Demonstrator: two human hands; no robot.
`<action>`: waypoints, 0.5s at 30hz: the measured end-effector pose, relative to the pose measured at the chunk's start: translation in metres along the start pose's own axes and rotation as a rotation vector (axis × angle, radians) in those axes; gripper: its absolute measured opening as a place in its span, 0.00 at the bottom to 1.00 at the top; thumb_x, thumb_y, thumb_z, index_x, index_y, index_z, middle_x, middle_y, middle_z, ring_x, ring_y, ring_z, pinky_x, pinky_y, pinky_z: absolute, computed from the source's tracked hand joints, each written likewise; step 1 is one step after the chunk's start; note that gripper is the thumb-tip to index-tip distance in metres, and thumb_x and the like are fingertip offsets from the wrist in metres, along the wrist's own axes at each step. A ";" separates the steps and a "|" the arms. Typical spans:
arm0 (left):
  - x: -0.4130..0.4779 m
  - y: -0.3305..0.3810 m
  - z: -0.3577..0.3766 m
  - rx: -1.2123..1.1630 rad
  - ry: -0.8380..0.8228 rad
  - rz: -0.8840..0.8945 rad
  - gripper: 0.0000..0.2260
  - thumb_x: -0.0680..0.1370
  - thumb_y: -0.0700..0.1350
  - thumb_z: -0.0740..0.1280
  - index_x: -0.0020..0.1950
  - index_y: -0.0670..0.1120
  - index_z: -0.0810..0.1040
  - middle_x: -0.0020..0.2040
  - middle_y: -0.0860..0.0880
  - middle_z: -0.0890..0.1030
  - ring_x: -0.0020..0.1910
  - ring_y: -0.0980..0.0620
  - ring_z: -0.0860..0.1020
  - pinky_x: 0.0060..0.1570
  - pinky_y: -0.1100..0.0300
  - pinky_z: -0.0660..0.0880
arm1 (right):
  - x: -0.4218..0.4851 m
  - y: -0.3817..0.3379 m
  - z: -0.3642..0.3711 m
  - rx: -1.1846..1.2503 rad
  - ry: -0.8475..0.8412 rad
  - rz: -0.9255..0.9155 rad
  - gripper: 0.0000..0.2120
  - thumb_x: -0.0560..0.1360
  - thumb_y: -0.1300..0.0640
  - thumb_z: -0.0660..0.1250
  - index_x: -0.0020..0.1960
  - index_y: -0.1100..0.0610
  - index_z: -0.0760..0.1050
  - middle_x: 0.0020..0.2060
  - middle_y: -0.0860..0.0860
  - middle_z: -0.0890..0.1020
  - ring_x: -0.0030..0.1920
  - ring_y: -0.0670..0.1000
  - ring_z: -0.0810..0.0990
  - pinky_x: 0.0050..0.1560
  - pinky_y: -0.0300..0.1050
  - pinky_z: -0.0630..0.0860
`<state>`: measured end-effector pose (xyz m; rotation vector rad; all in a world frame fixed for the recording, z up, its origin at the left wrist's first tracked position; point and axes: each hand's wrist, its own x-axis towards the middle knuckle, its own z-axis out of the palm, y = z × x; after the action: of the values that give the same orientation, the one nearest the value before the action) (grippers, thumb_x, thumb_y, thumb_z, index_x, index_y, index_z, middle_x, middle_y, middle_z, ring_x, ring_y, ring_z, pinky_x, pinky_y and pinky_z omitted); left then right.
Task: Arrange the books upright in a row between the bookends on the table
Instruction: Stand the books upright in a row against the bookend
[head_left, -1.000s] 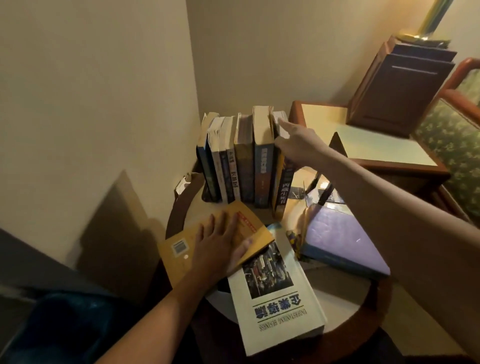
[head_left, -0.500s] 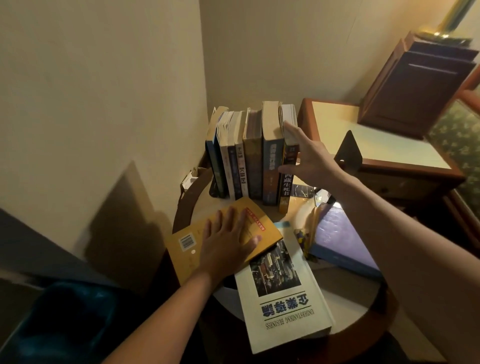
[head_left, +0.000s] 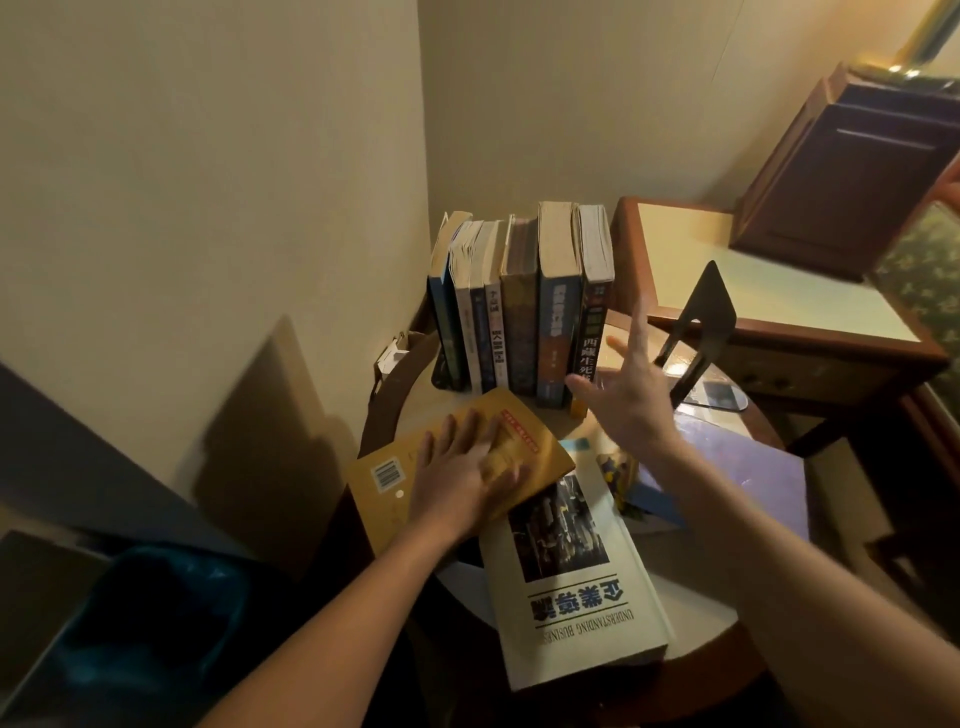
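Observation:
Several books stand upright in a row (head_left: 519, 312) at the back of the round table (head_left: 691, 577), against the wall corner. The rightmost one is a dark-spined book (head_left: 595, 291). My right hand (head_left: 628, 400) hovers just right of it with fingers spread, holding nothing. A black metal bookend (head_left: 698, 317) stands further right, apart from the row. My left hand (head_left: 462, 478) lies flat on a yellow book (head_left: 524, 431) lying on the table. A large white book (head_left: 576, 587) lies flat in front, and a purple book (head_left: 737, 467) lies at the right.
A wooden side table (head_left: 769, 291) with a dark wooden box (head_left: 852, 171) stands behind at the right. A dark blue bin (head_left: 156, 623) sits low at the left. Walls close in on the left and back. A small white plug (head_left: 392, 358) hangs by the table's left rim.
My right hand has come off the top of the rightmost upright book, moved down and right, and opened. That book now stands straight in the row. My left hand stays on the yellow book.

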<state>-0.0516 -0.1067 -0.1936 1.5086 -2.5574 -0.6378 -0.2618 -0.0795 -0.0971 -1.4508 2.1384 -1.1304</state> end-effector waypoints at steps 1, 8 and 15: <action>-0.002 -0.002 -0.003 -0.035 0.020 -0.003 0.36 0.77 0.73 0.48 0.81 0.58 0.48 0.82 0.55 0.46 0.81 0.50 0.43 0.78 0.46 0.39 | -0.012 0.004 0.007 0.033 -0.004 0.066 0.57 0.73 0.55 0.77 0.81 0.45 0.34 0.72 0.58 0.72 0.62 0.56 0.79 0.64 0.66 0.75; -0.044 -0.039 -0.012 -0.173 0.107 -0.276 0.38 0.74 0.75 0.56 0.80 0.57 0.57 0.82 0.53 0.52 0.81 0.49 0.46 0.78 0.43 0.44 | -0.067 0.011 0.041 0.032 -0.243 0.135 0.43 0.77 0.47 0.71 0.82 0.51 0.49 0.65 0.52 0.79 0.64 0.53 0.78 0.63 0.52 0.77; -0.066 -0.042 -0.012 -0.602 0.146 -0.614 0.48 0.70 0.69 0.69 0.81 0.55 0.50 0.82 0.50 0.41 0.80 0.41 0.49 0.75 0.40 0.58 | -0.059 -0.002 0.045 0.187 -0.373 0.256 0.39 0.76 0.54 0.74 0.80 0.49 0.57 0.70 0.50 0.75 0.63 0.46 0.74 0.59 0.43 0.75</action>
<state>0.0192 -0.0712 -0.1914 1.9656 -1.5464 -1.1697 -0.2063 -0.0468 -0.1341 -1.1583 1.8402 -0.8616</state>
